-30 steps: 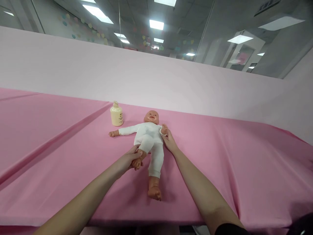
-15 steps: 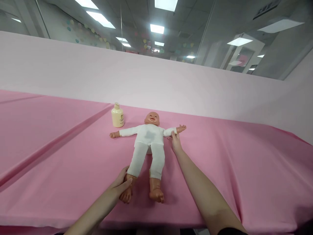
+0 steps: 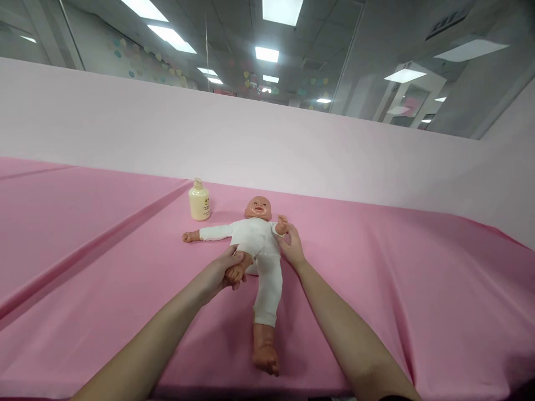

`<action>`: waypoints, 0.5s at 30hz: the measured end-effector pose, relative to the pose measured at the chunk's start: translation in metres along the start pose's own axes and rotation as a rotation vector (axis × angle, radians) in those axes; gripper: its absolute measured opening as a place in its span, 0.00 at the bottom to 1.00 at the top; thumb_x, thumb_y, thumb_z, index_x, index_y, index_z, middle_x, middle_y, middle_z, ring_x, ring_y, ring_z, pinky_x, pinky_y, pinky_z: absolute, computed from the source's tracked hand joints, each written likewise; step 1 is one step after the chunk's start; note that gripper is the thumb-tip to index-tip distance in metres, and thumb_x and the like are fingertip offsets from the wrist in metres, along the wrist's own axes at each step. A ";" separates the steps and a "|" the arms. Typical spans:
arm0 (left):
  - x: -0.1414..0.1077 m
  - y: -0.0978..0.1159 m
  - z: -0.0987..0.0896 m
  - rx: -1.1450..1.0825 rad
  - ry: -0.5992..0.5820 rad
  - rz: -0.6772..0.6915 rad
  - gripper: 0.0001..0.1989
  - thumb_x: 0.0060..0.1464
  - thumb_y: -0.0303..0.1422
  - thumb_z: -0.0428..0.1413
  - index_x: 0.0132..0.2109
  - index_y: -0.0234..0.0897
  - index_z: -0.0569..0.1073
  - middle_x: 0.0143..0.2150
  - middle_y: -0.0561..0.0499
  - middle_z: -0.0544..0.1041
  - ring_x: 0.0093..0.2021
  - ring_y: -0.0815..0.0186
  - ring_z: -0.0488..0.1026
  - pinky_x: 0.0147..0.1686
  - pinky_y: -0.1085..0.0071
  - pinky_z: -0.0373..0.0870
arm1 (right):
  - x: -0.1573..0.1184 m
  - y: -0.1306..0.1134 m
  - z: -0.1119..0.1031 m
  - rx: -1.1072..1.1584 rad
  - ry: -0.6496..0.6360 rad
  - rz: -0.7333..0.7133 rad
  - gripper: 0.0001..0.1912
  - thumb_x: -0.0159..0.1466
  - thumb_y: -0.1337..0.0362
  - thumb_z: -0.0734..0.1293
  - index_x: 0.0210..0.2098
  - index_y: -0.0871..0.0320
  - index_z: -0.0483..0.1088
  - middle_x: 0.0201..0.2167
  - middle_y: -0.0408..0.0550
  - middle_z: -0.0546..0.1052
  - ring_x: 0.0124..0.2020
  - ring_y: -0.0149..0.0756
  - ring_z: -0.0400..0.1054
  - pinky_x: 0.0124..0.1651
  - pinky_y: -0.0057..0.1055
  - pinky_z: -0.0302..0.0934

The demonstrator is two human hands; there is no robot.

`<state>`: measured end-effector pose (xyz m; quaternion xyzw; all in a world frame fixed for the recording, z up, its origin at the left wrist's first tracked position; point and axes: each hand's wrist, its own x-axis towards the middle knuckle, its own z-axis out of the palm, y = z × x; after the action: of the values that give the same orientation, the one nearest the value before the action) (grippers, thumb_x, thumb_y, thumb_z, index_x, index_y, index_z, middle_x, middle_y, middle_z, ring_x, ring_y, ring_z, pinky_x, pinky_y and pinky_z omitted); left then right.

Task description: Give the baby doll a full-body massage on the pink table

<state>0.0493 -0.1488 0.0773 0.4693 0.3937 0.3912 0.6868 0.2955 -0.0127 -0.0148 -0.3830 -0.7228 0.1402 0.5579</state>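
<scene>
A baby doll [image 3: 267, 278] in a white suit lies on its back, its head toward the wall. My left hand [image 3: 221, 270] is wrapped round the ankle of the doll's leg on the left, which is bent up with the foot near the hip. My right hand [image 3: 292, 248] grips the doll's arm on the right close to the wrist, and that arm is folded in by the shoulder. The doll's other arm stretches out to the left, and its other leg lies straight toward the front edge.
A cream pump bottle [image 3: 199, 201] stands beyond the doll's outstretched arm. Pink cloth [image 3: 104, 250] with raised folds covers the table. Behind it rises a white wall [image 3: 251, 145] with glass above.
My left hand has pushed the held leg up toward the doll's body, bending it. My right hand has brought the held arm inward from its outstretched position.
</scene>
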 end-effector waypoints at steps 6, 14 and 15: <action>0.019 -0.019 -0.003 -0.038 0.003 0.004 0.25 0.55 0.43 0.55 0.55 0.37 0.58 0.30 0.52 0.67 0.28 0.66 0.66 0.25 0.72 0.59 | 0.001 0.001 0.004 -0.215 -0.134 -0.076 0.20 0.63 0.62 0.64 0.55 0.46 0.67 0.53 0.46 0.68 0.57 0.44 0.58 0.61 0.45 0.53; -0.008 -0.011 -0.012 -0.021 -0.018 -0.053 0.28 0.53 0.41 0.54 0.58 0.39 0.58 0.47 0.43 0.71 0.31 0.63 0.71 0.29 0.68 0.64 | 0.001 0.006 0.007 0.025 -0.032 0.069 0.21 0.63 0.58 0.64 0.56 0.49 0.64 0.54 0.47 0.69 0.56 0.43 0.61 0.60 0.44 0.55; -0.014 -0.011 -0.013 -0.012 -0.034 -0.074 0.26 0.53 0.41 0.54 0.57 0.38 0.59 0.46 0.43 0.71 0.31 0.62 0.72 0.29 0.67 0.65 | 0.001 0.010 0.007 0.100 0.002 0.127 0.22 0.63 0.57 0.64 0.57 0.50 0.63 0.53 0.48 0.70 0.54 0.43 0.63 0.58 0.43 0.57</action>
<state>0.0338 -0.1602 0.0662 0.4568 0.3967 0.3600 0.7101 0.2930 -0.0042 -0.0226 -0.3999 -0.6884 0.2109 0.5671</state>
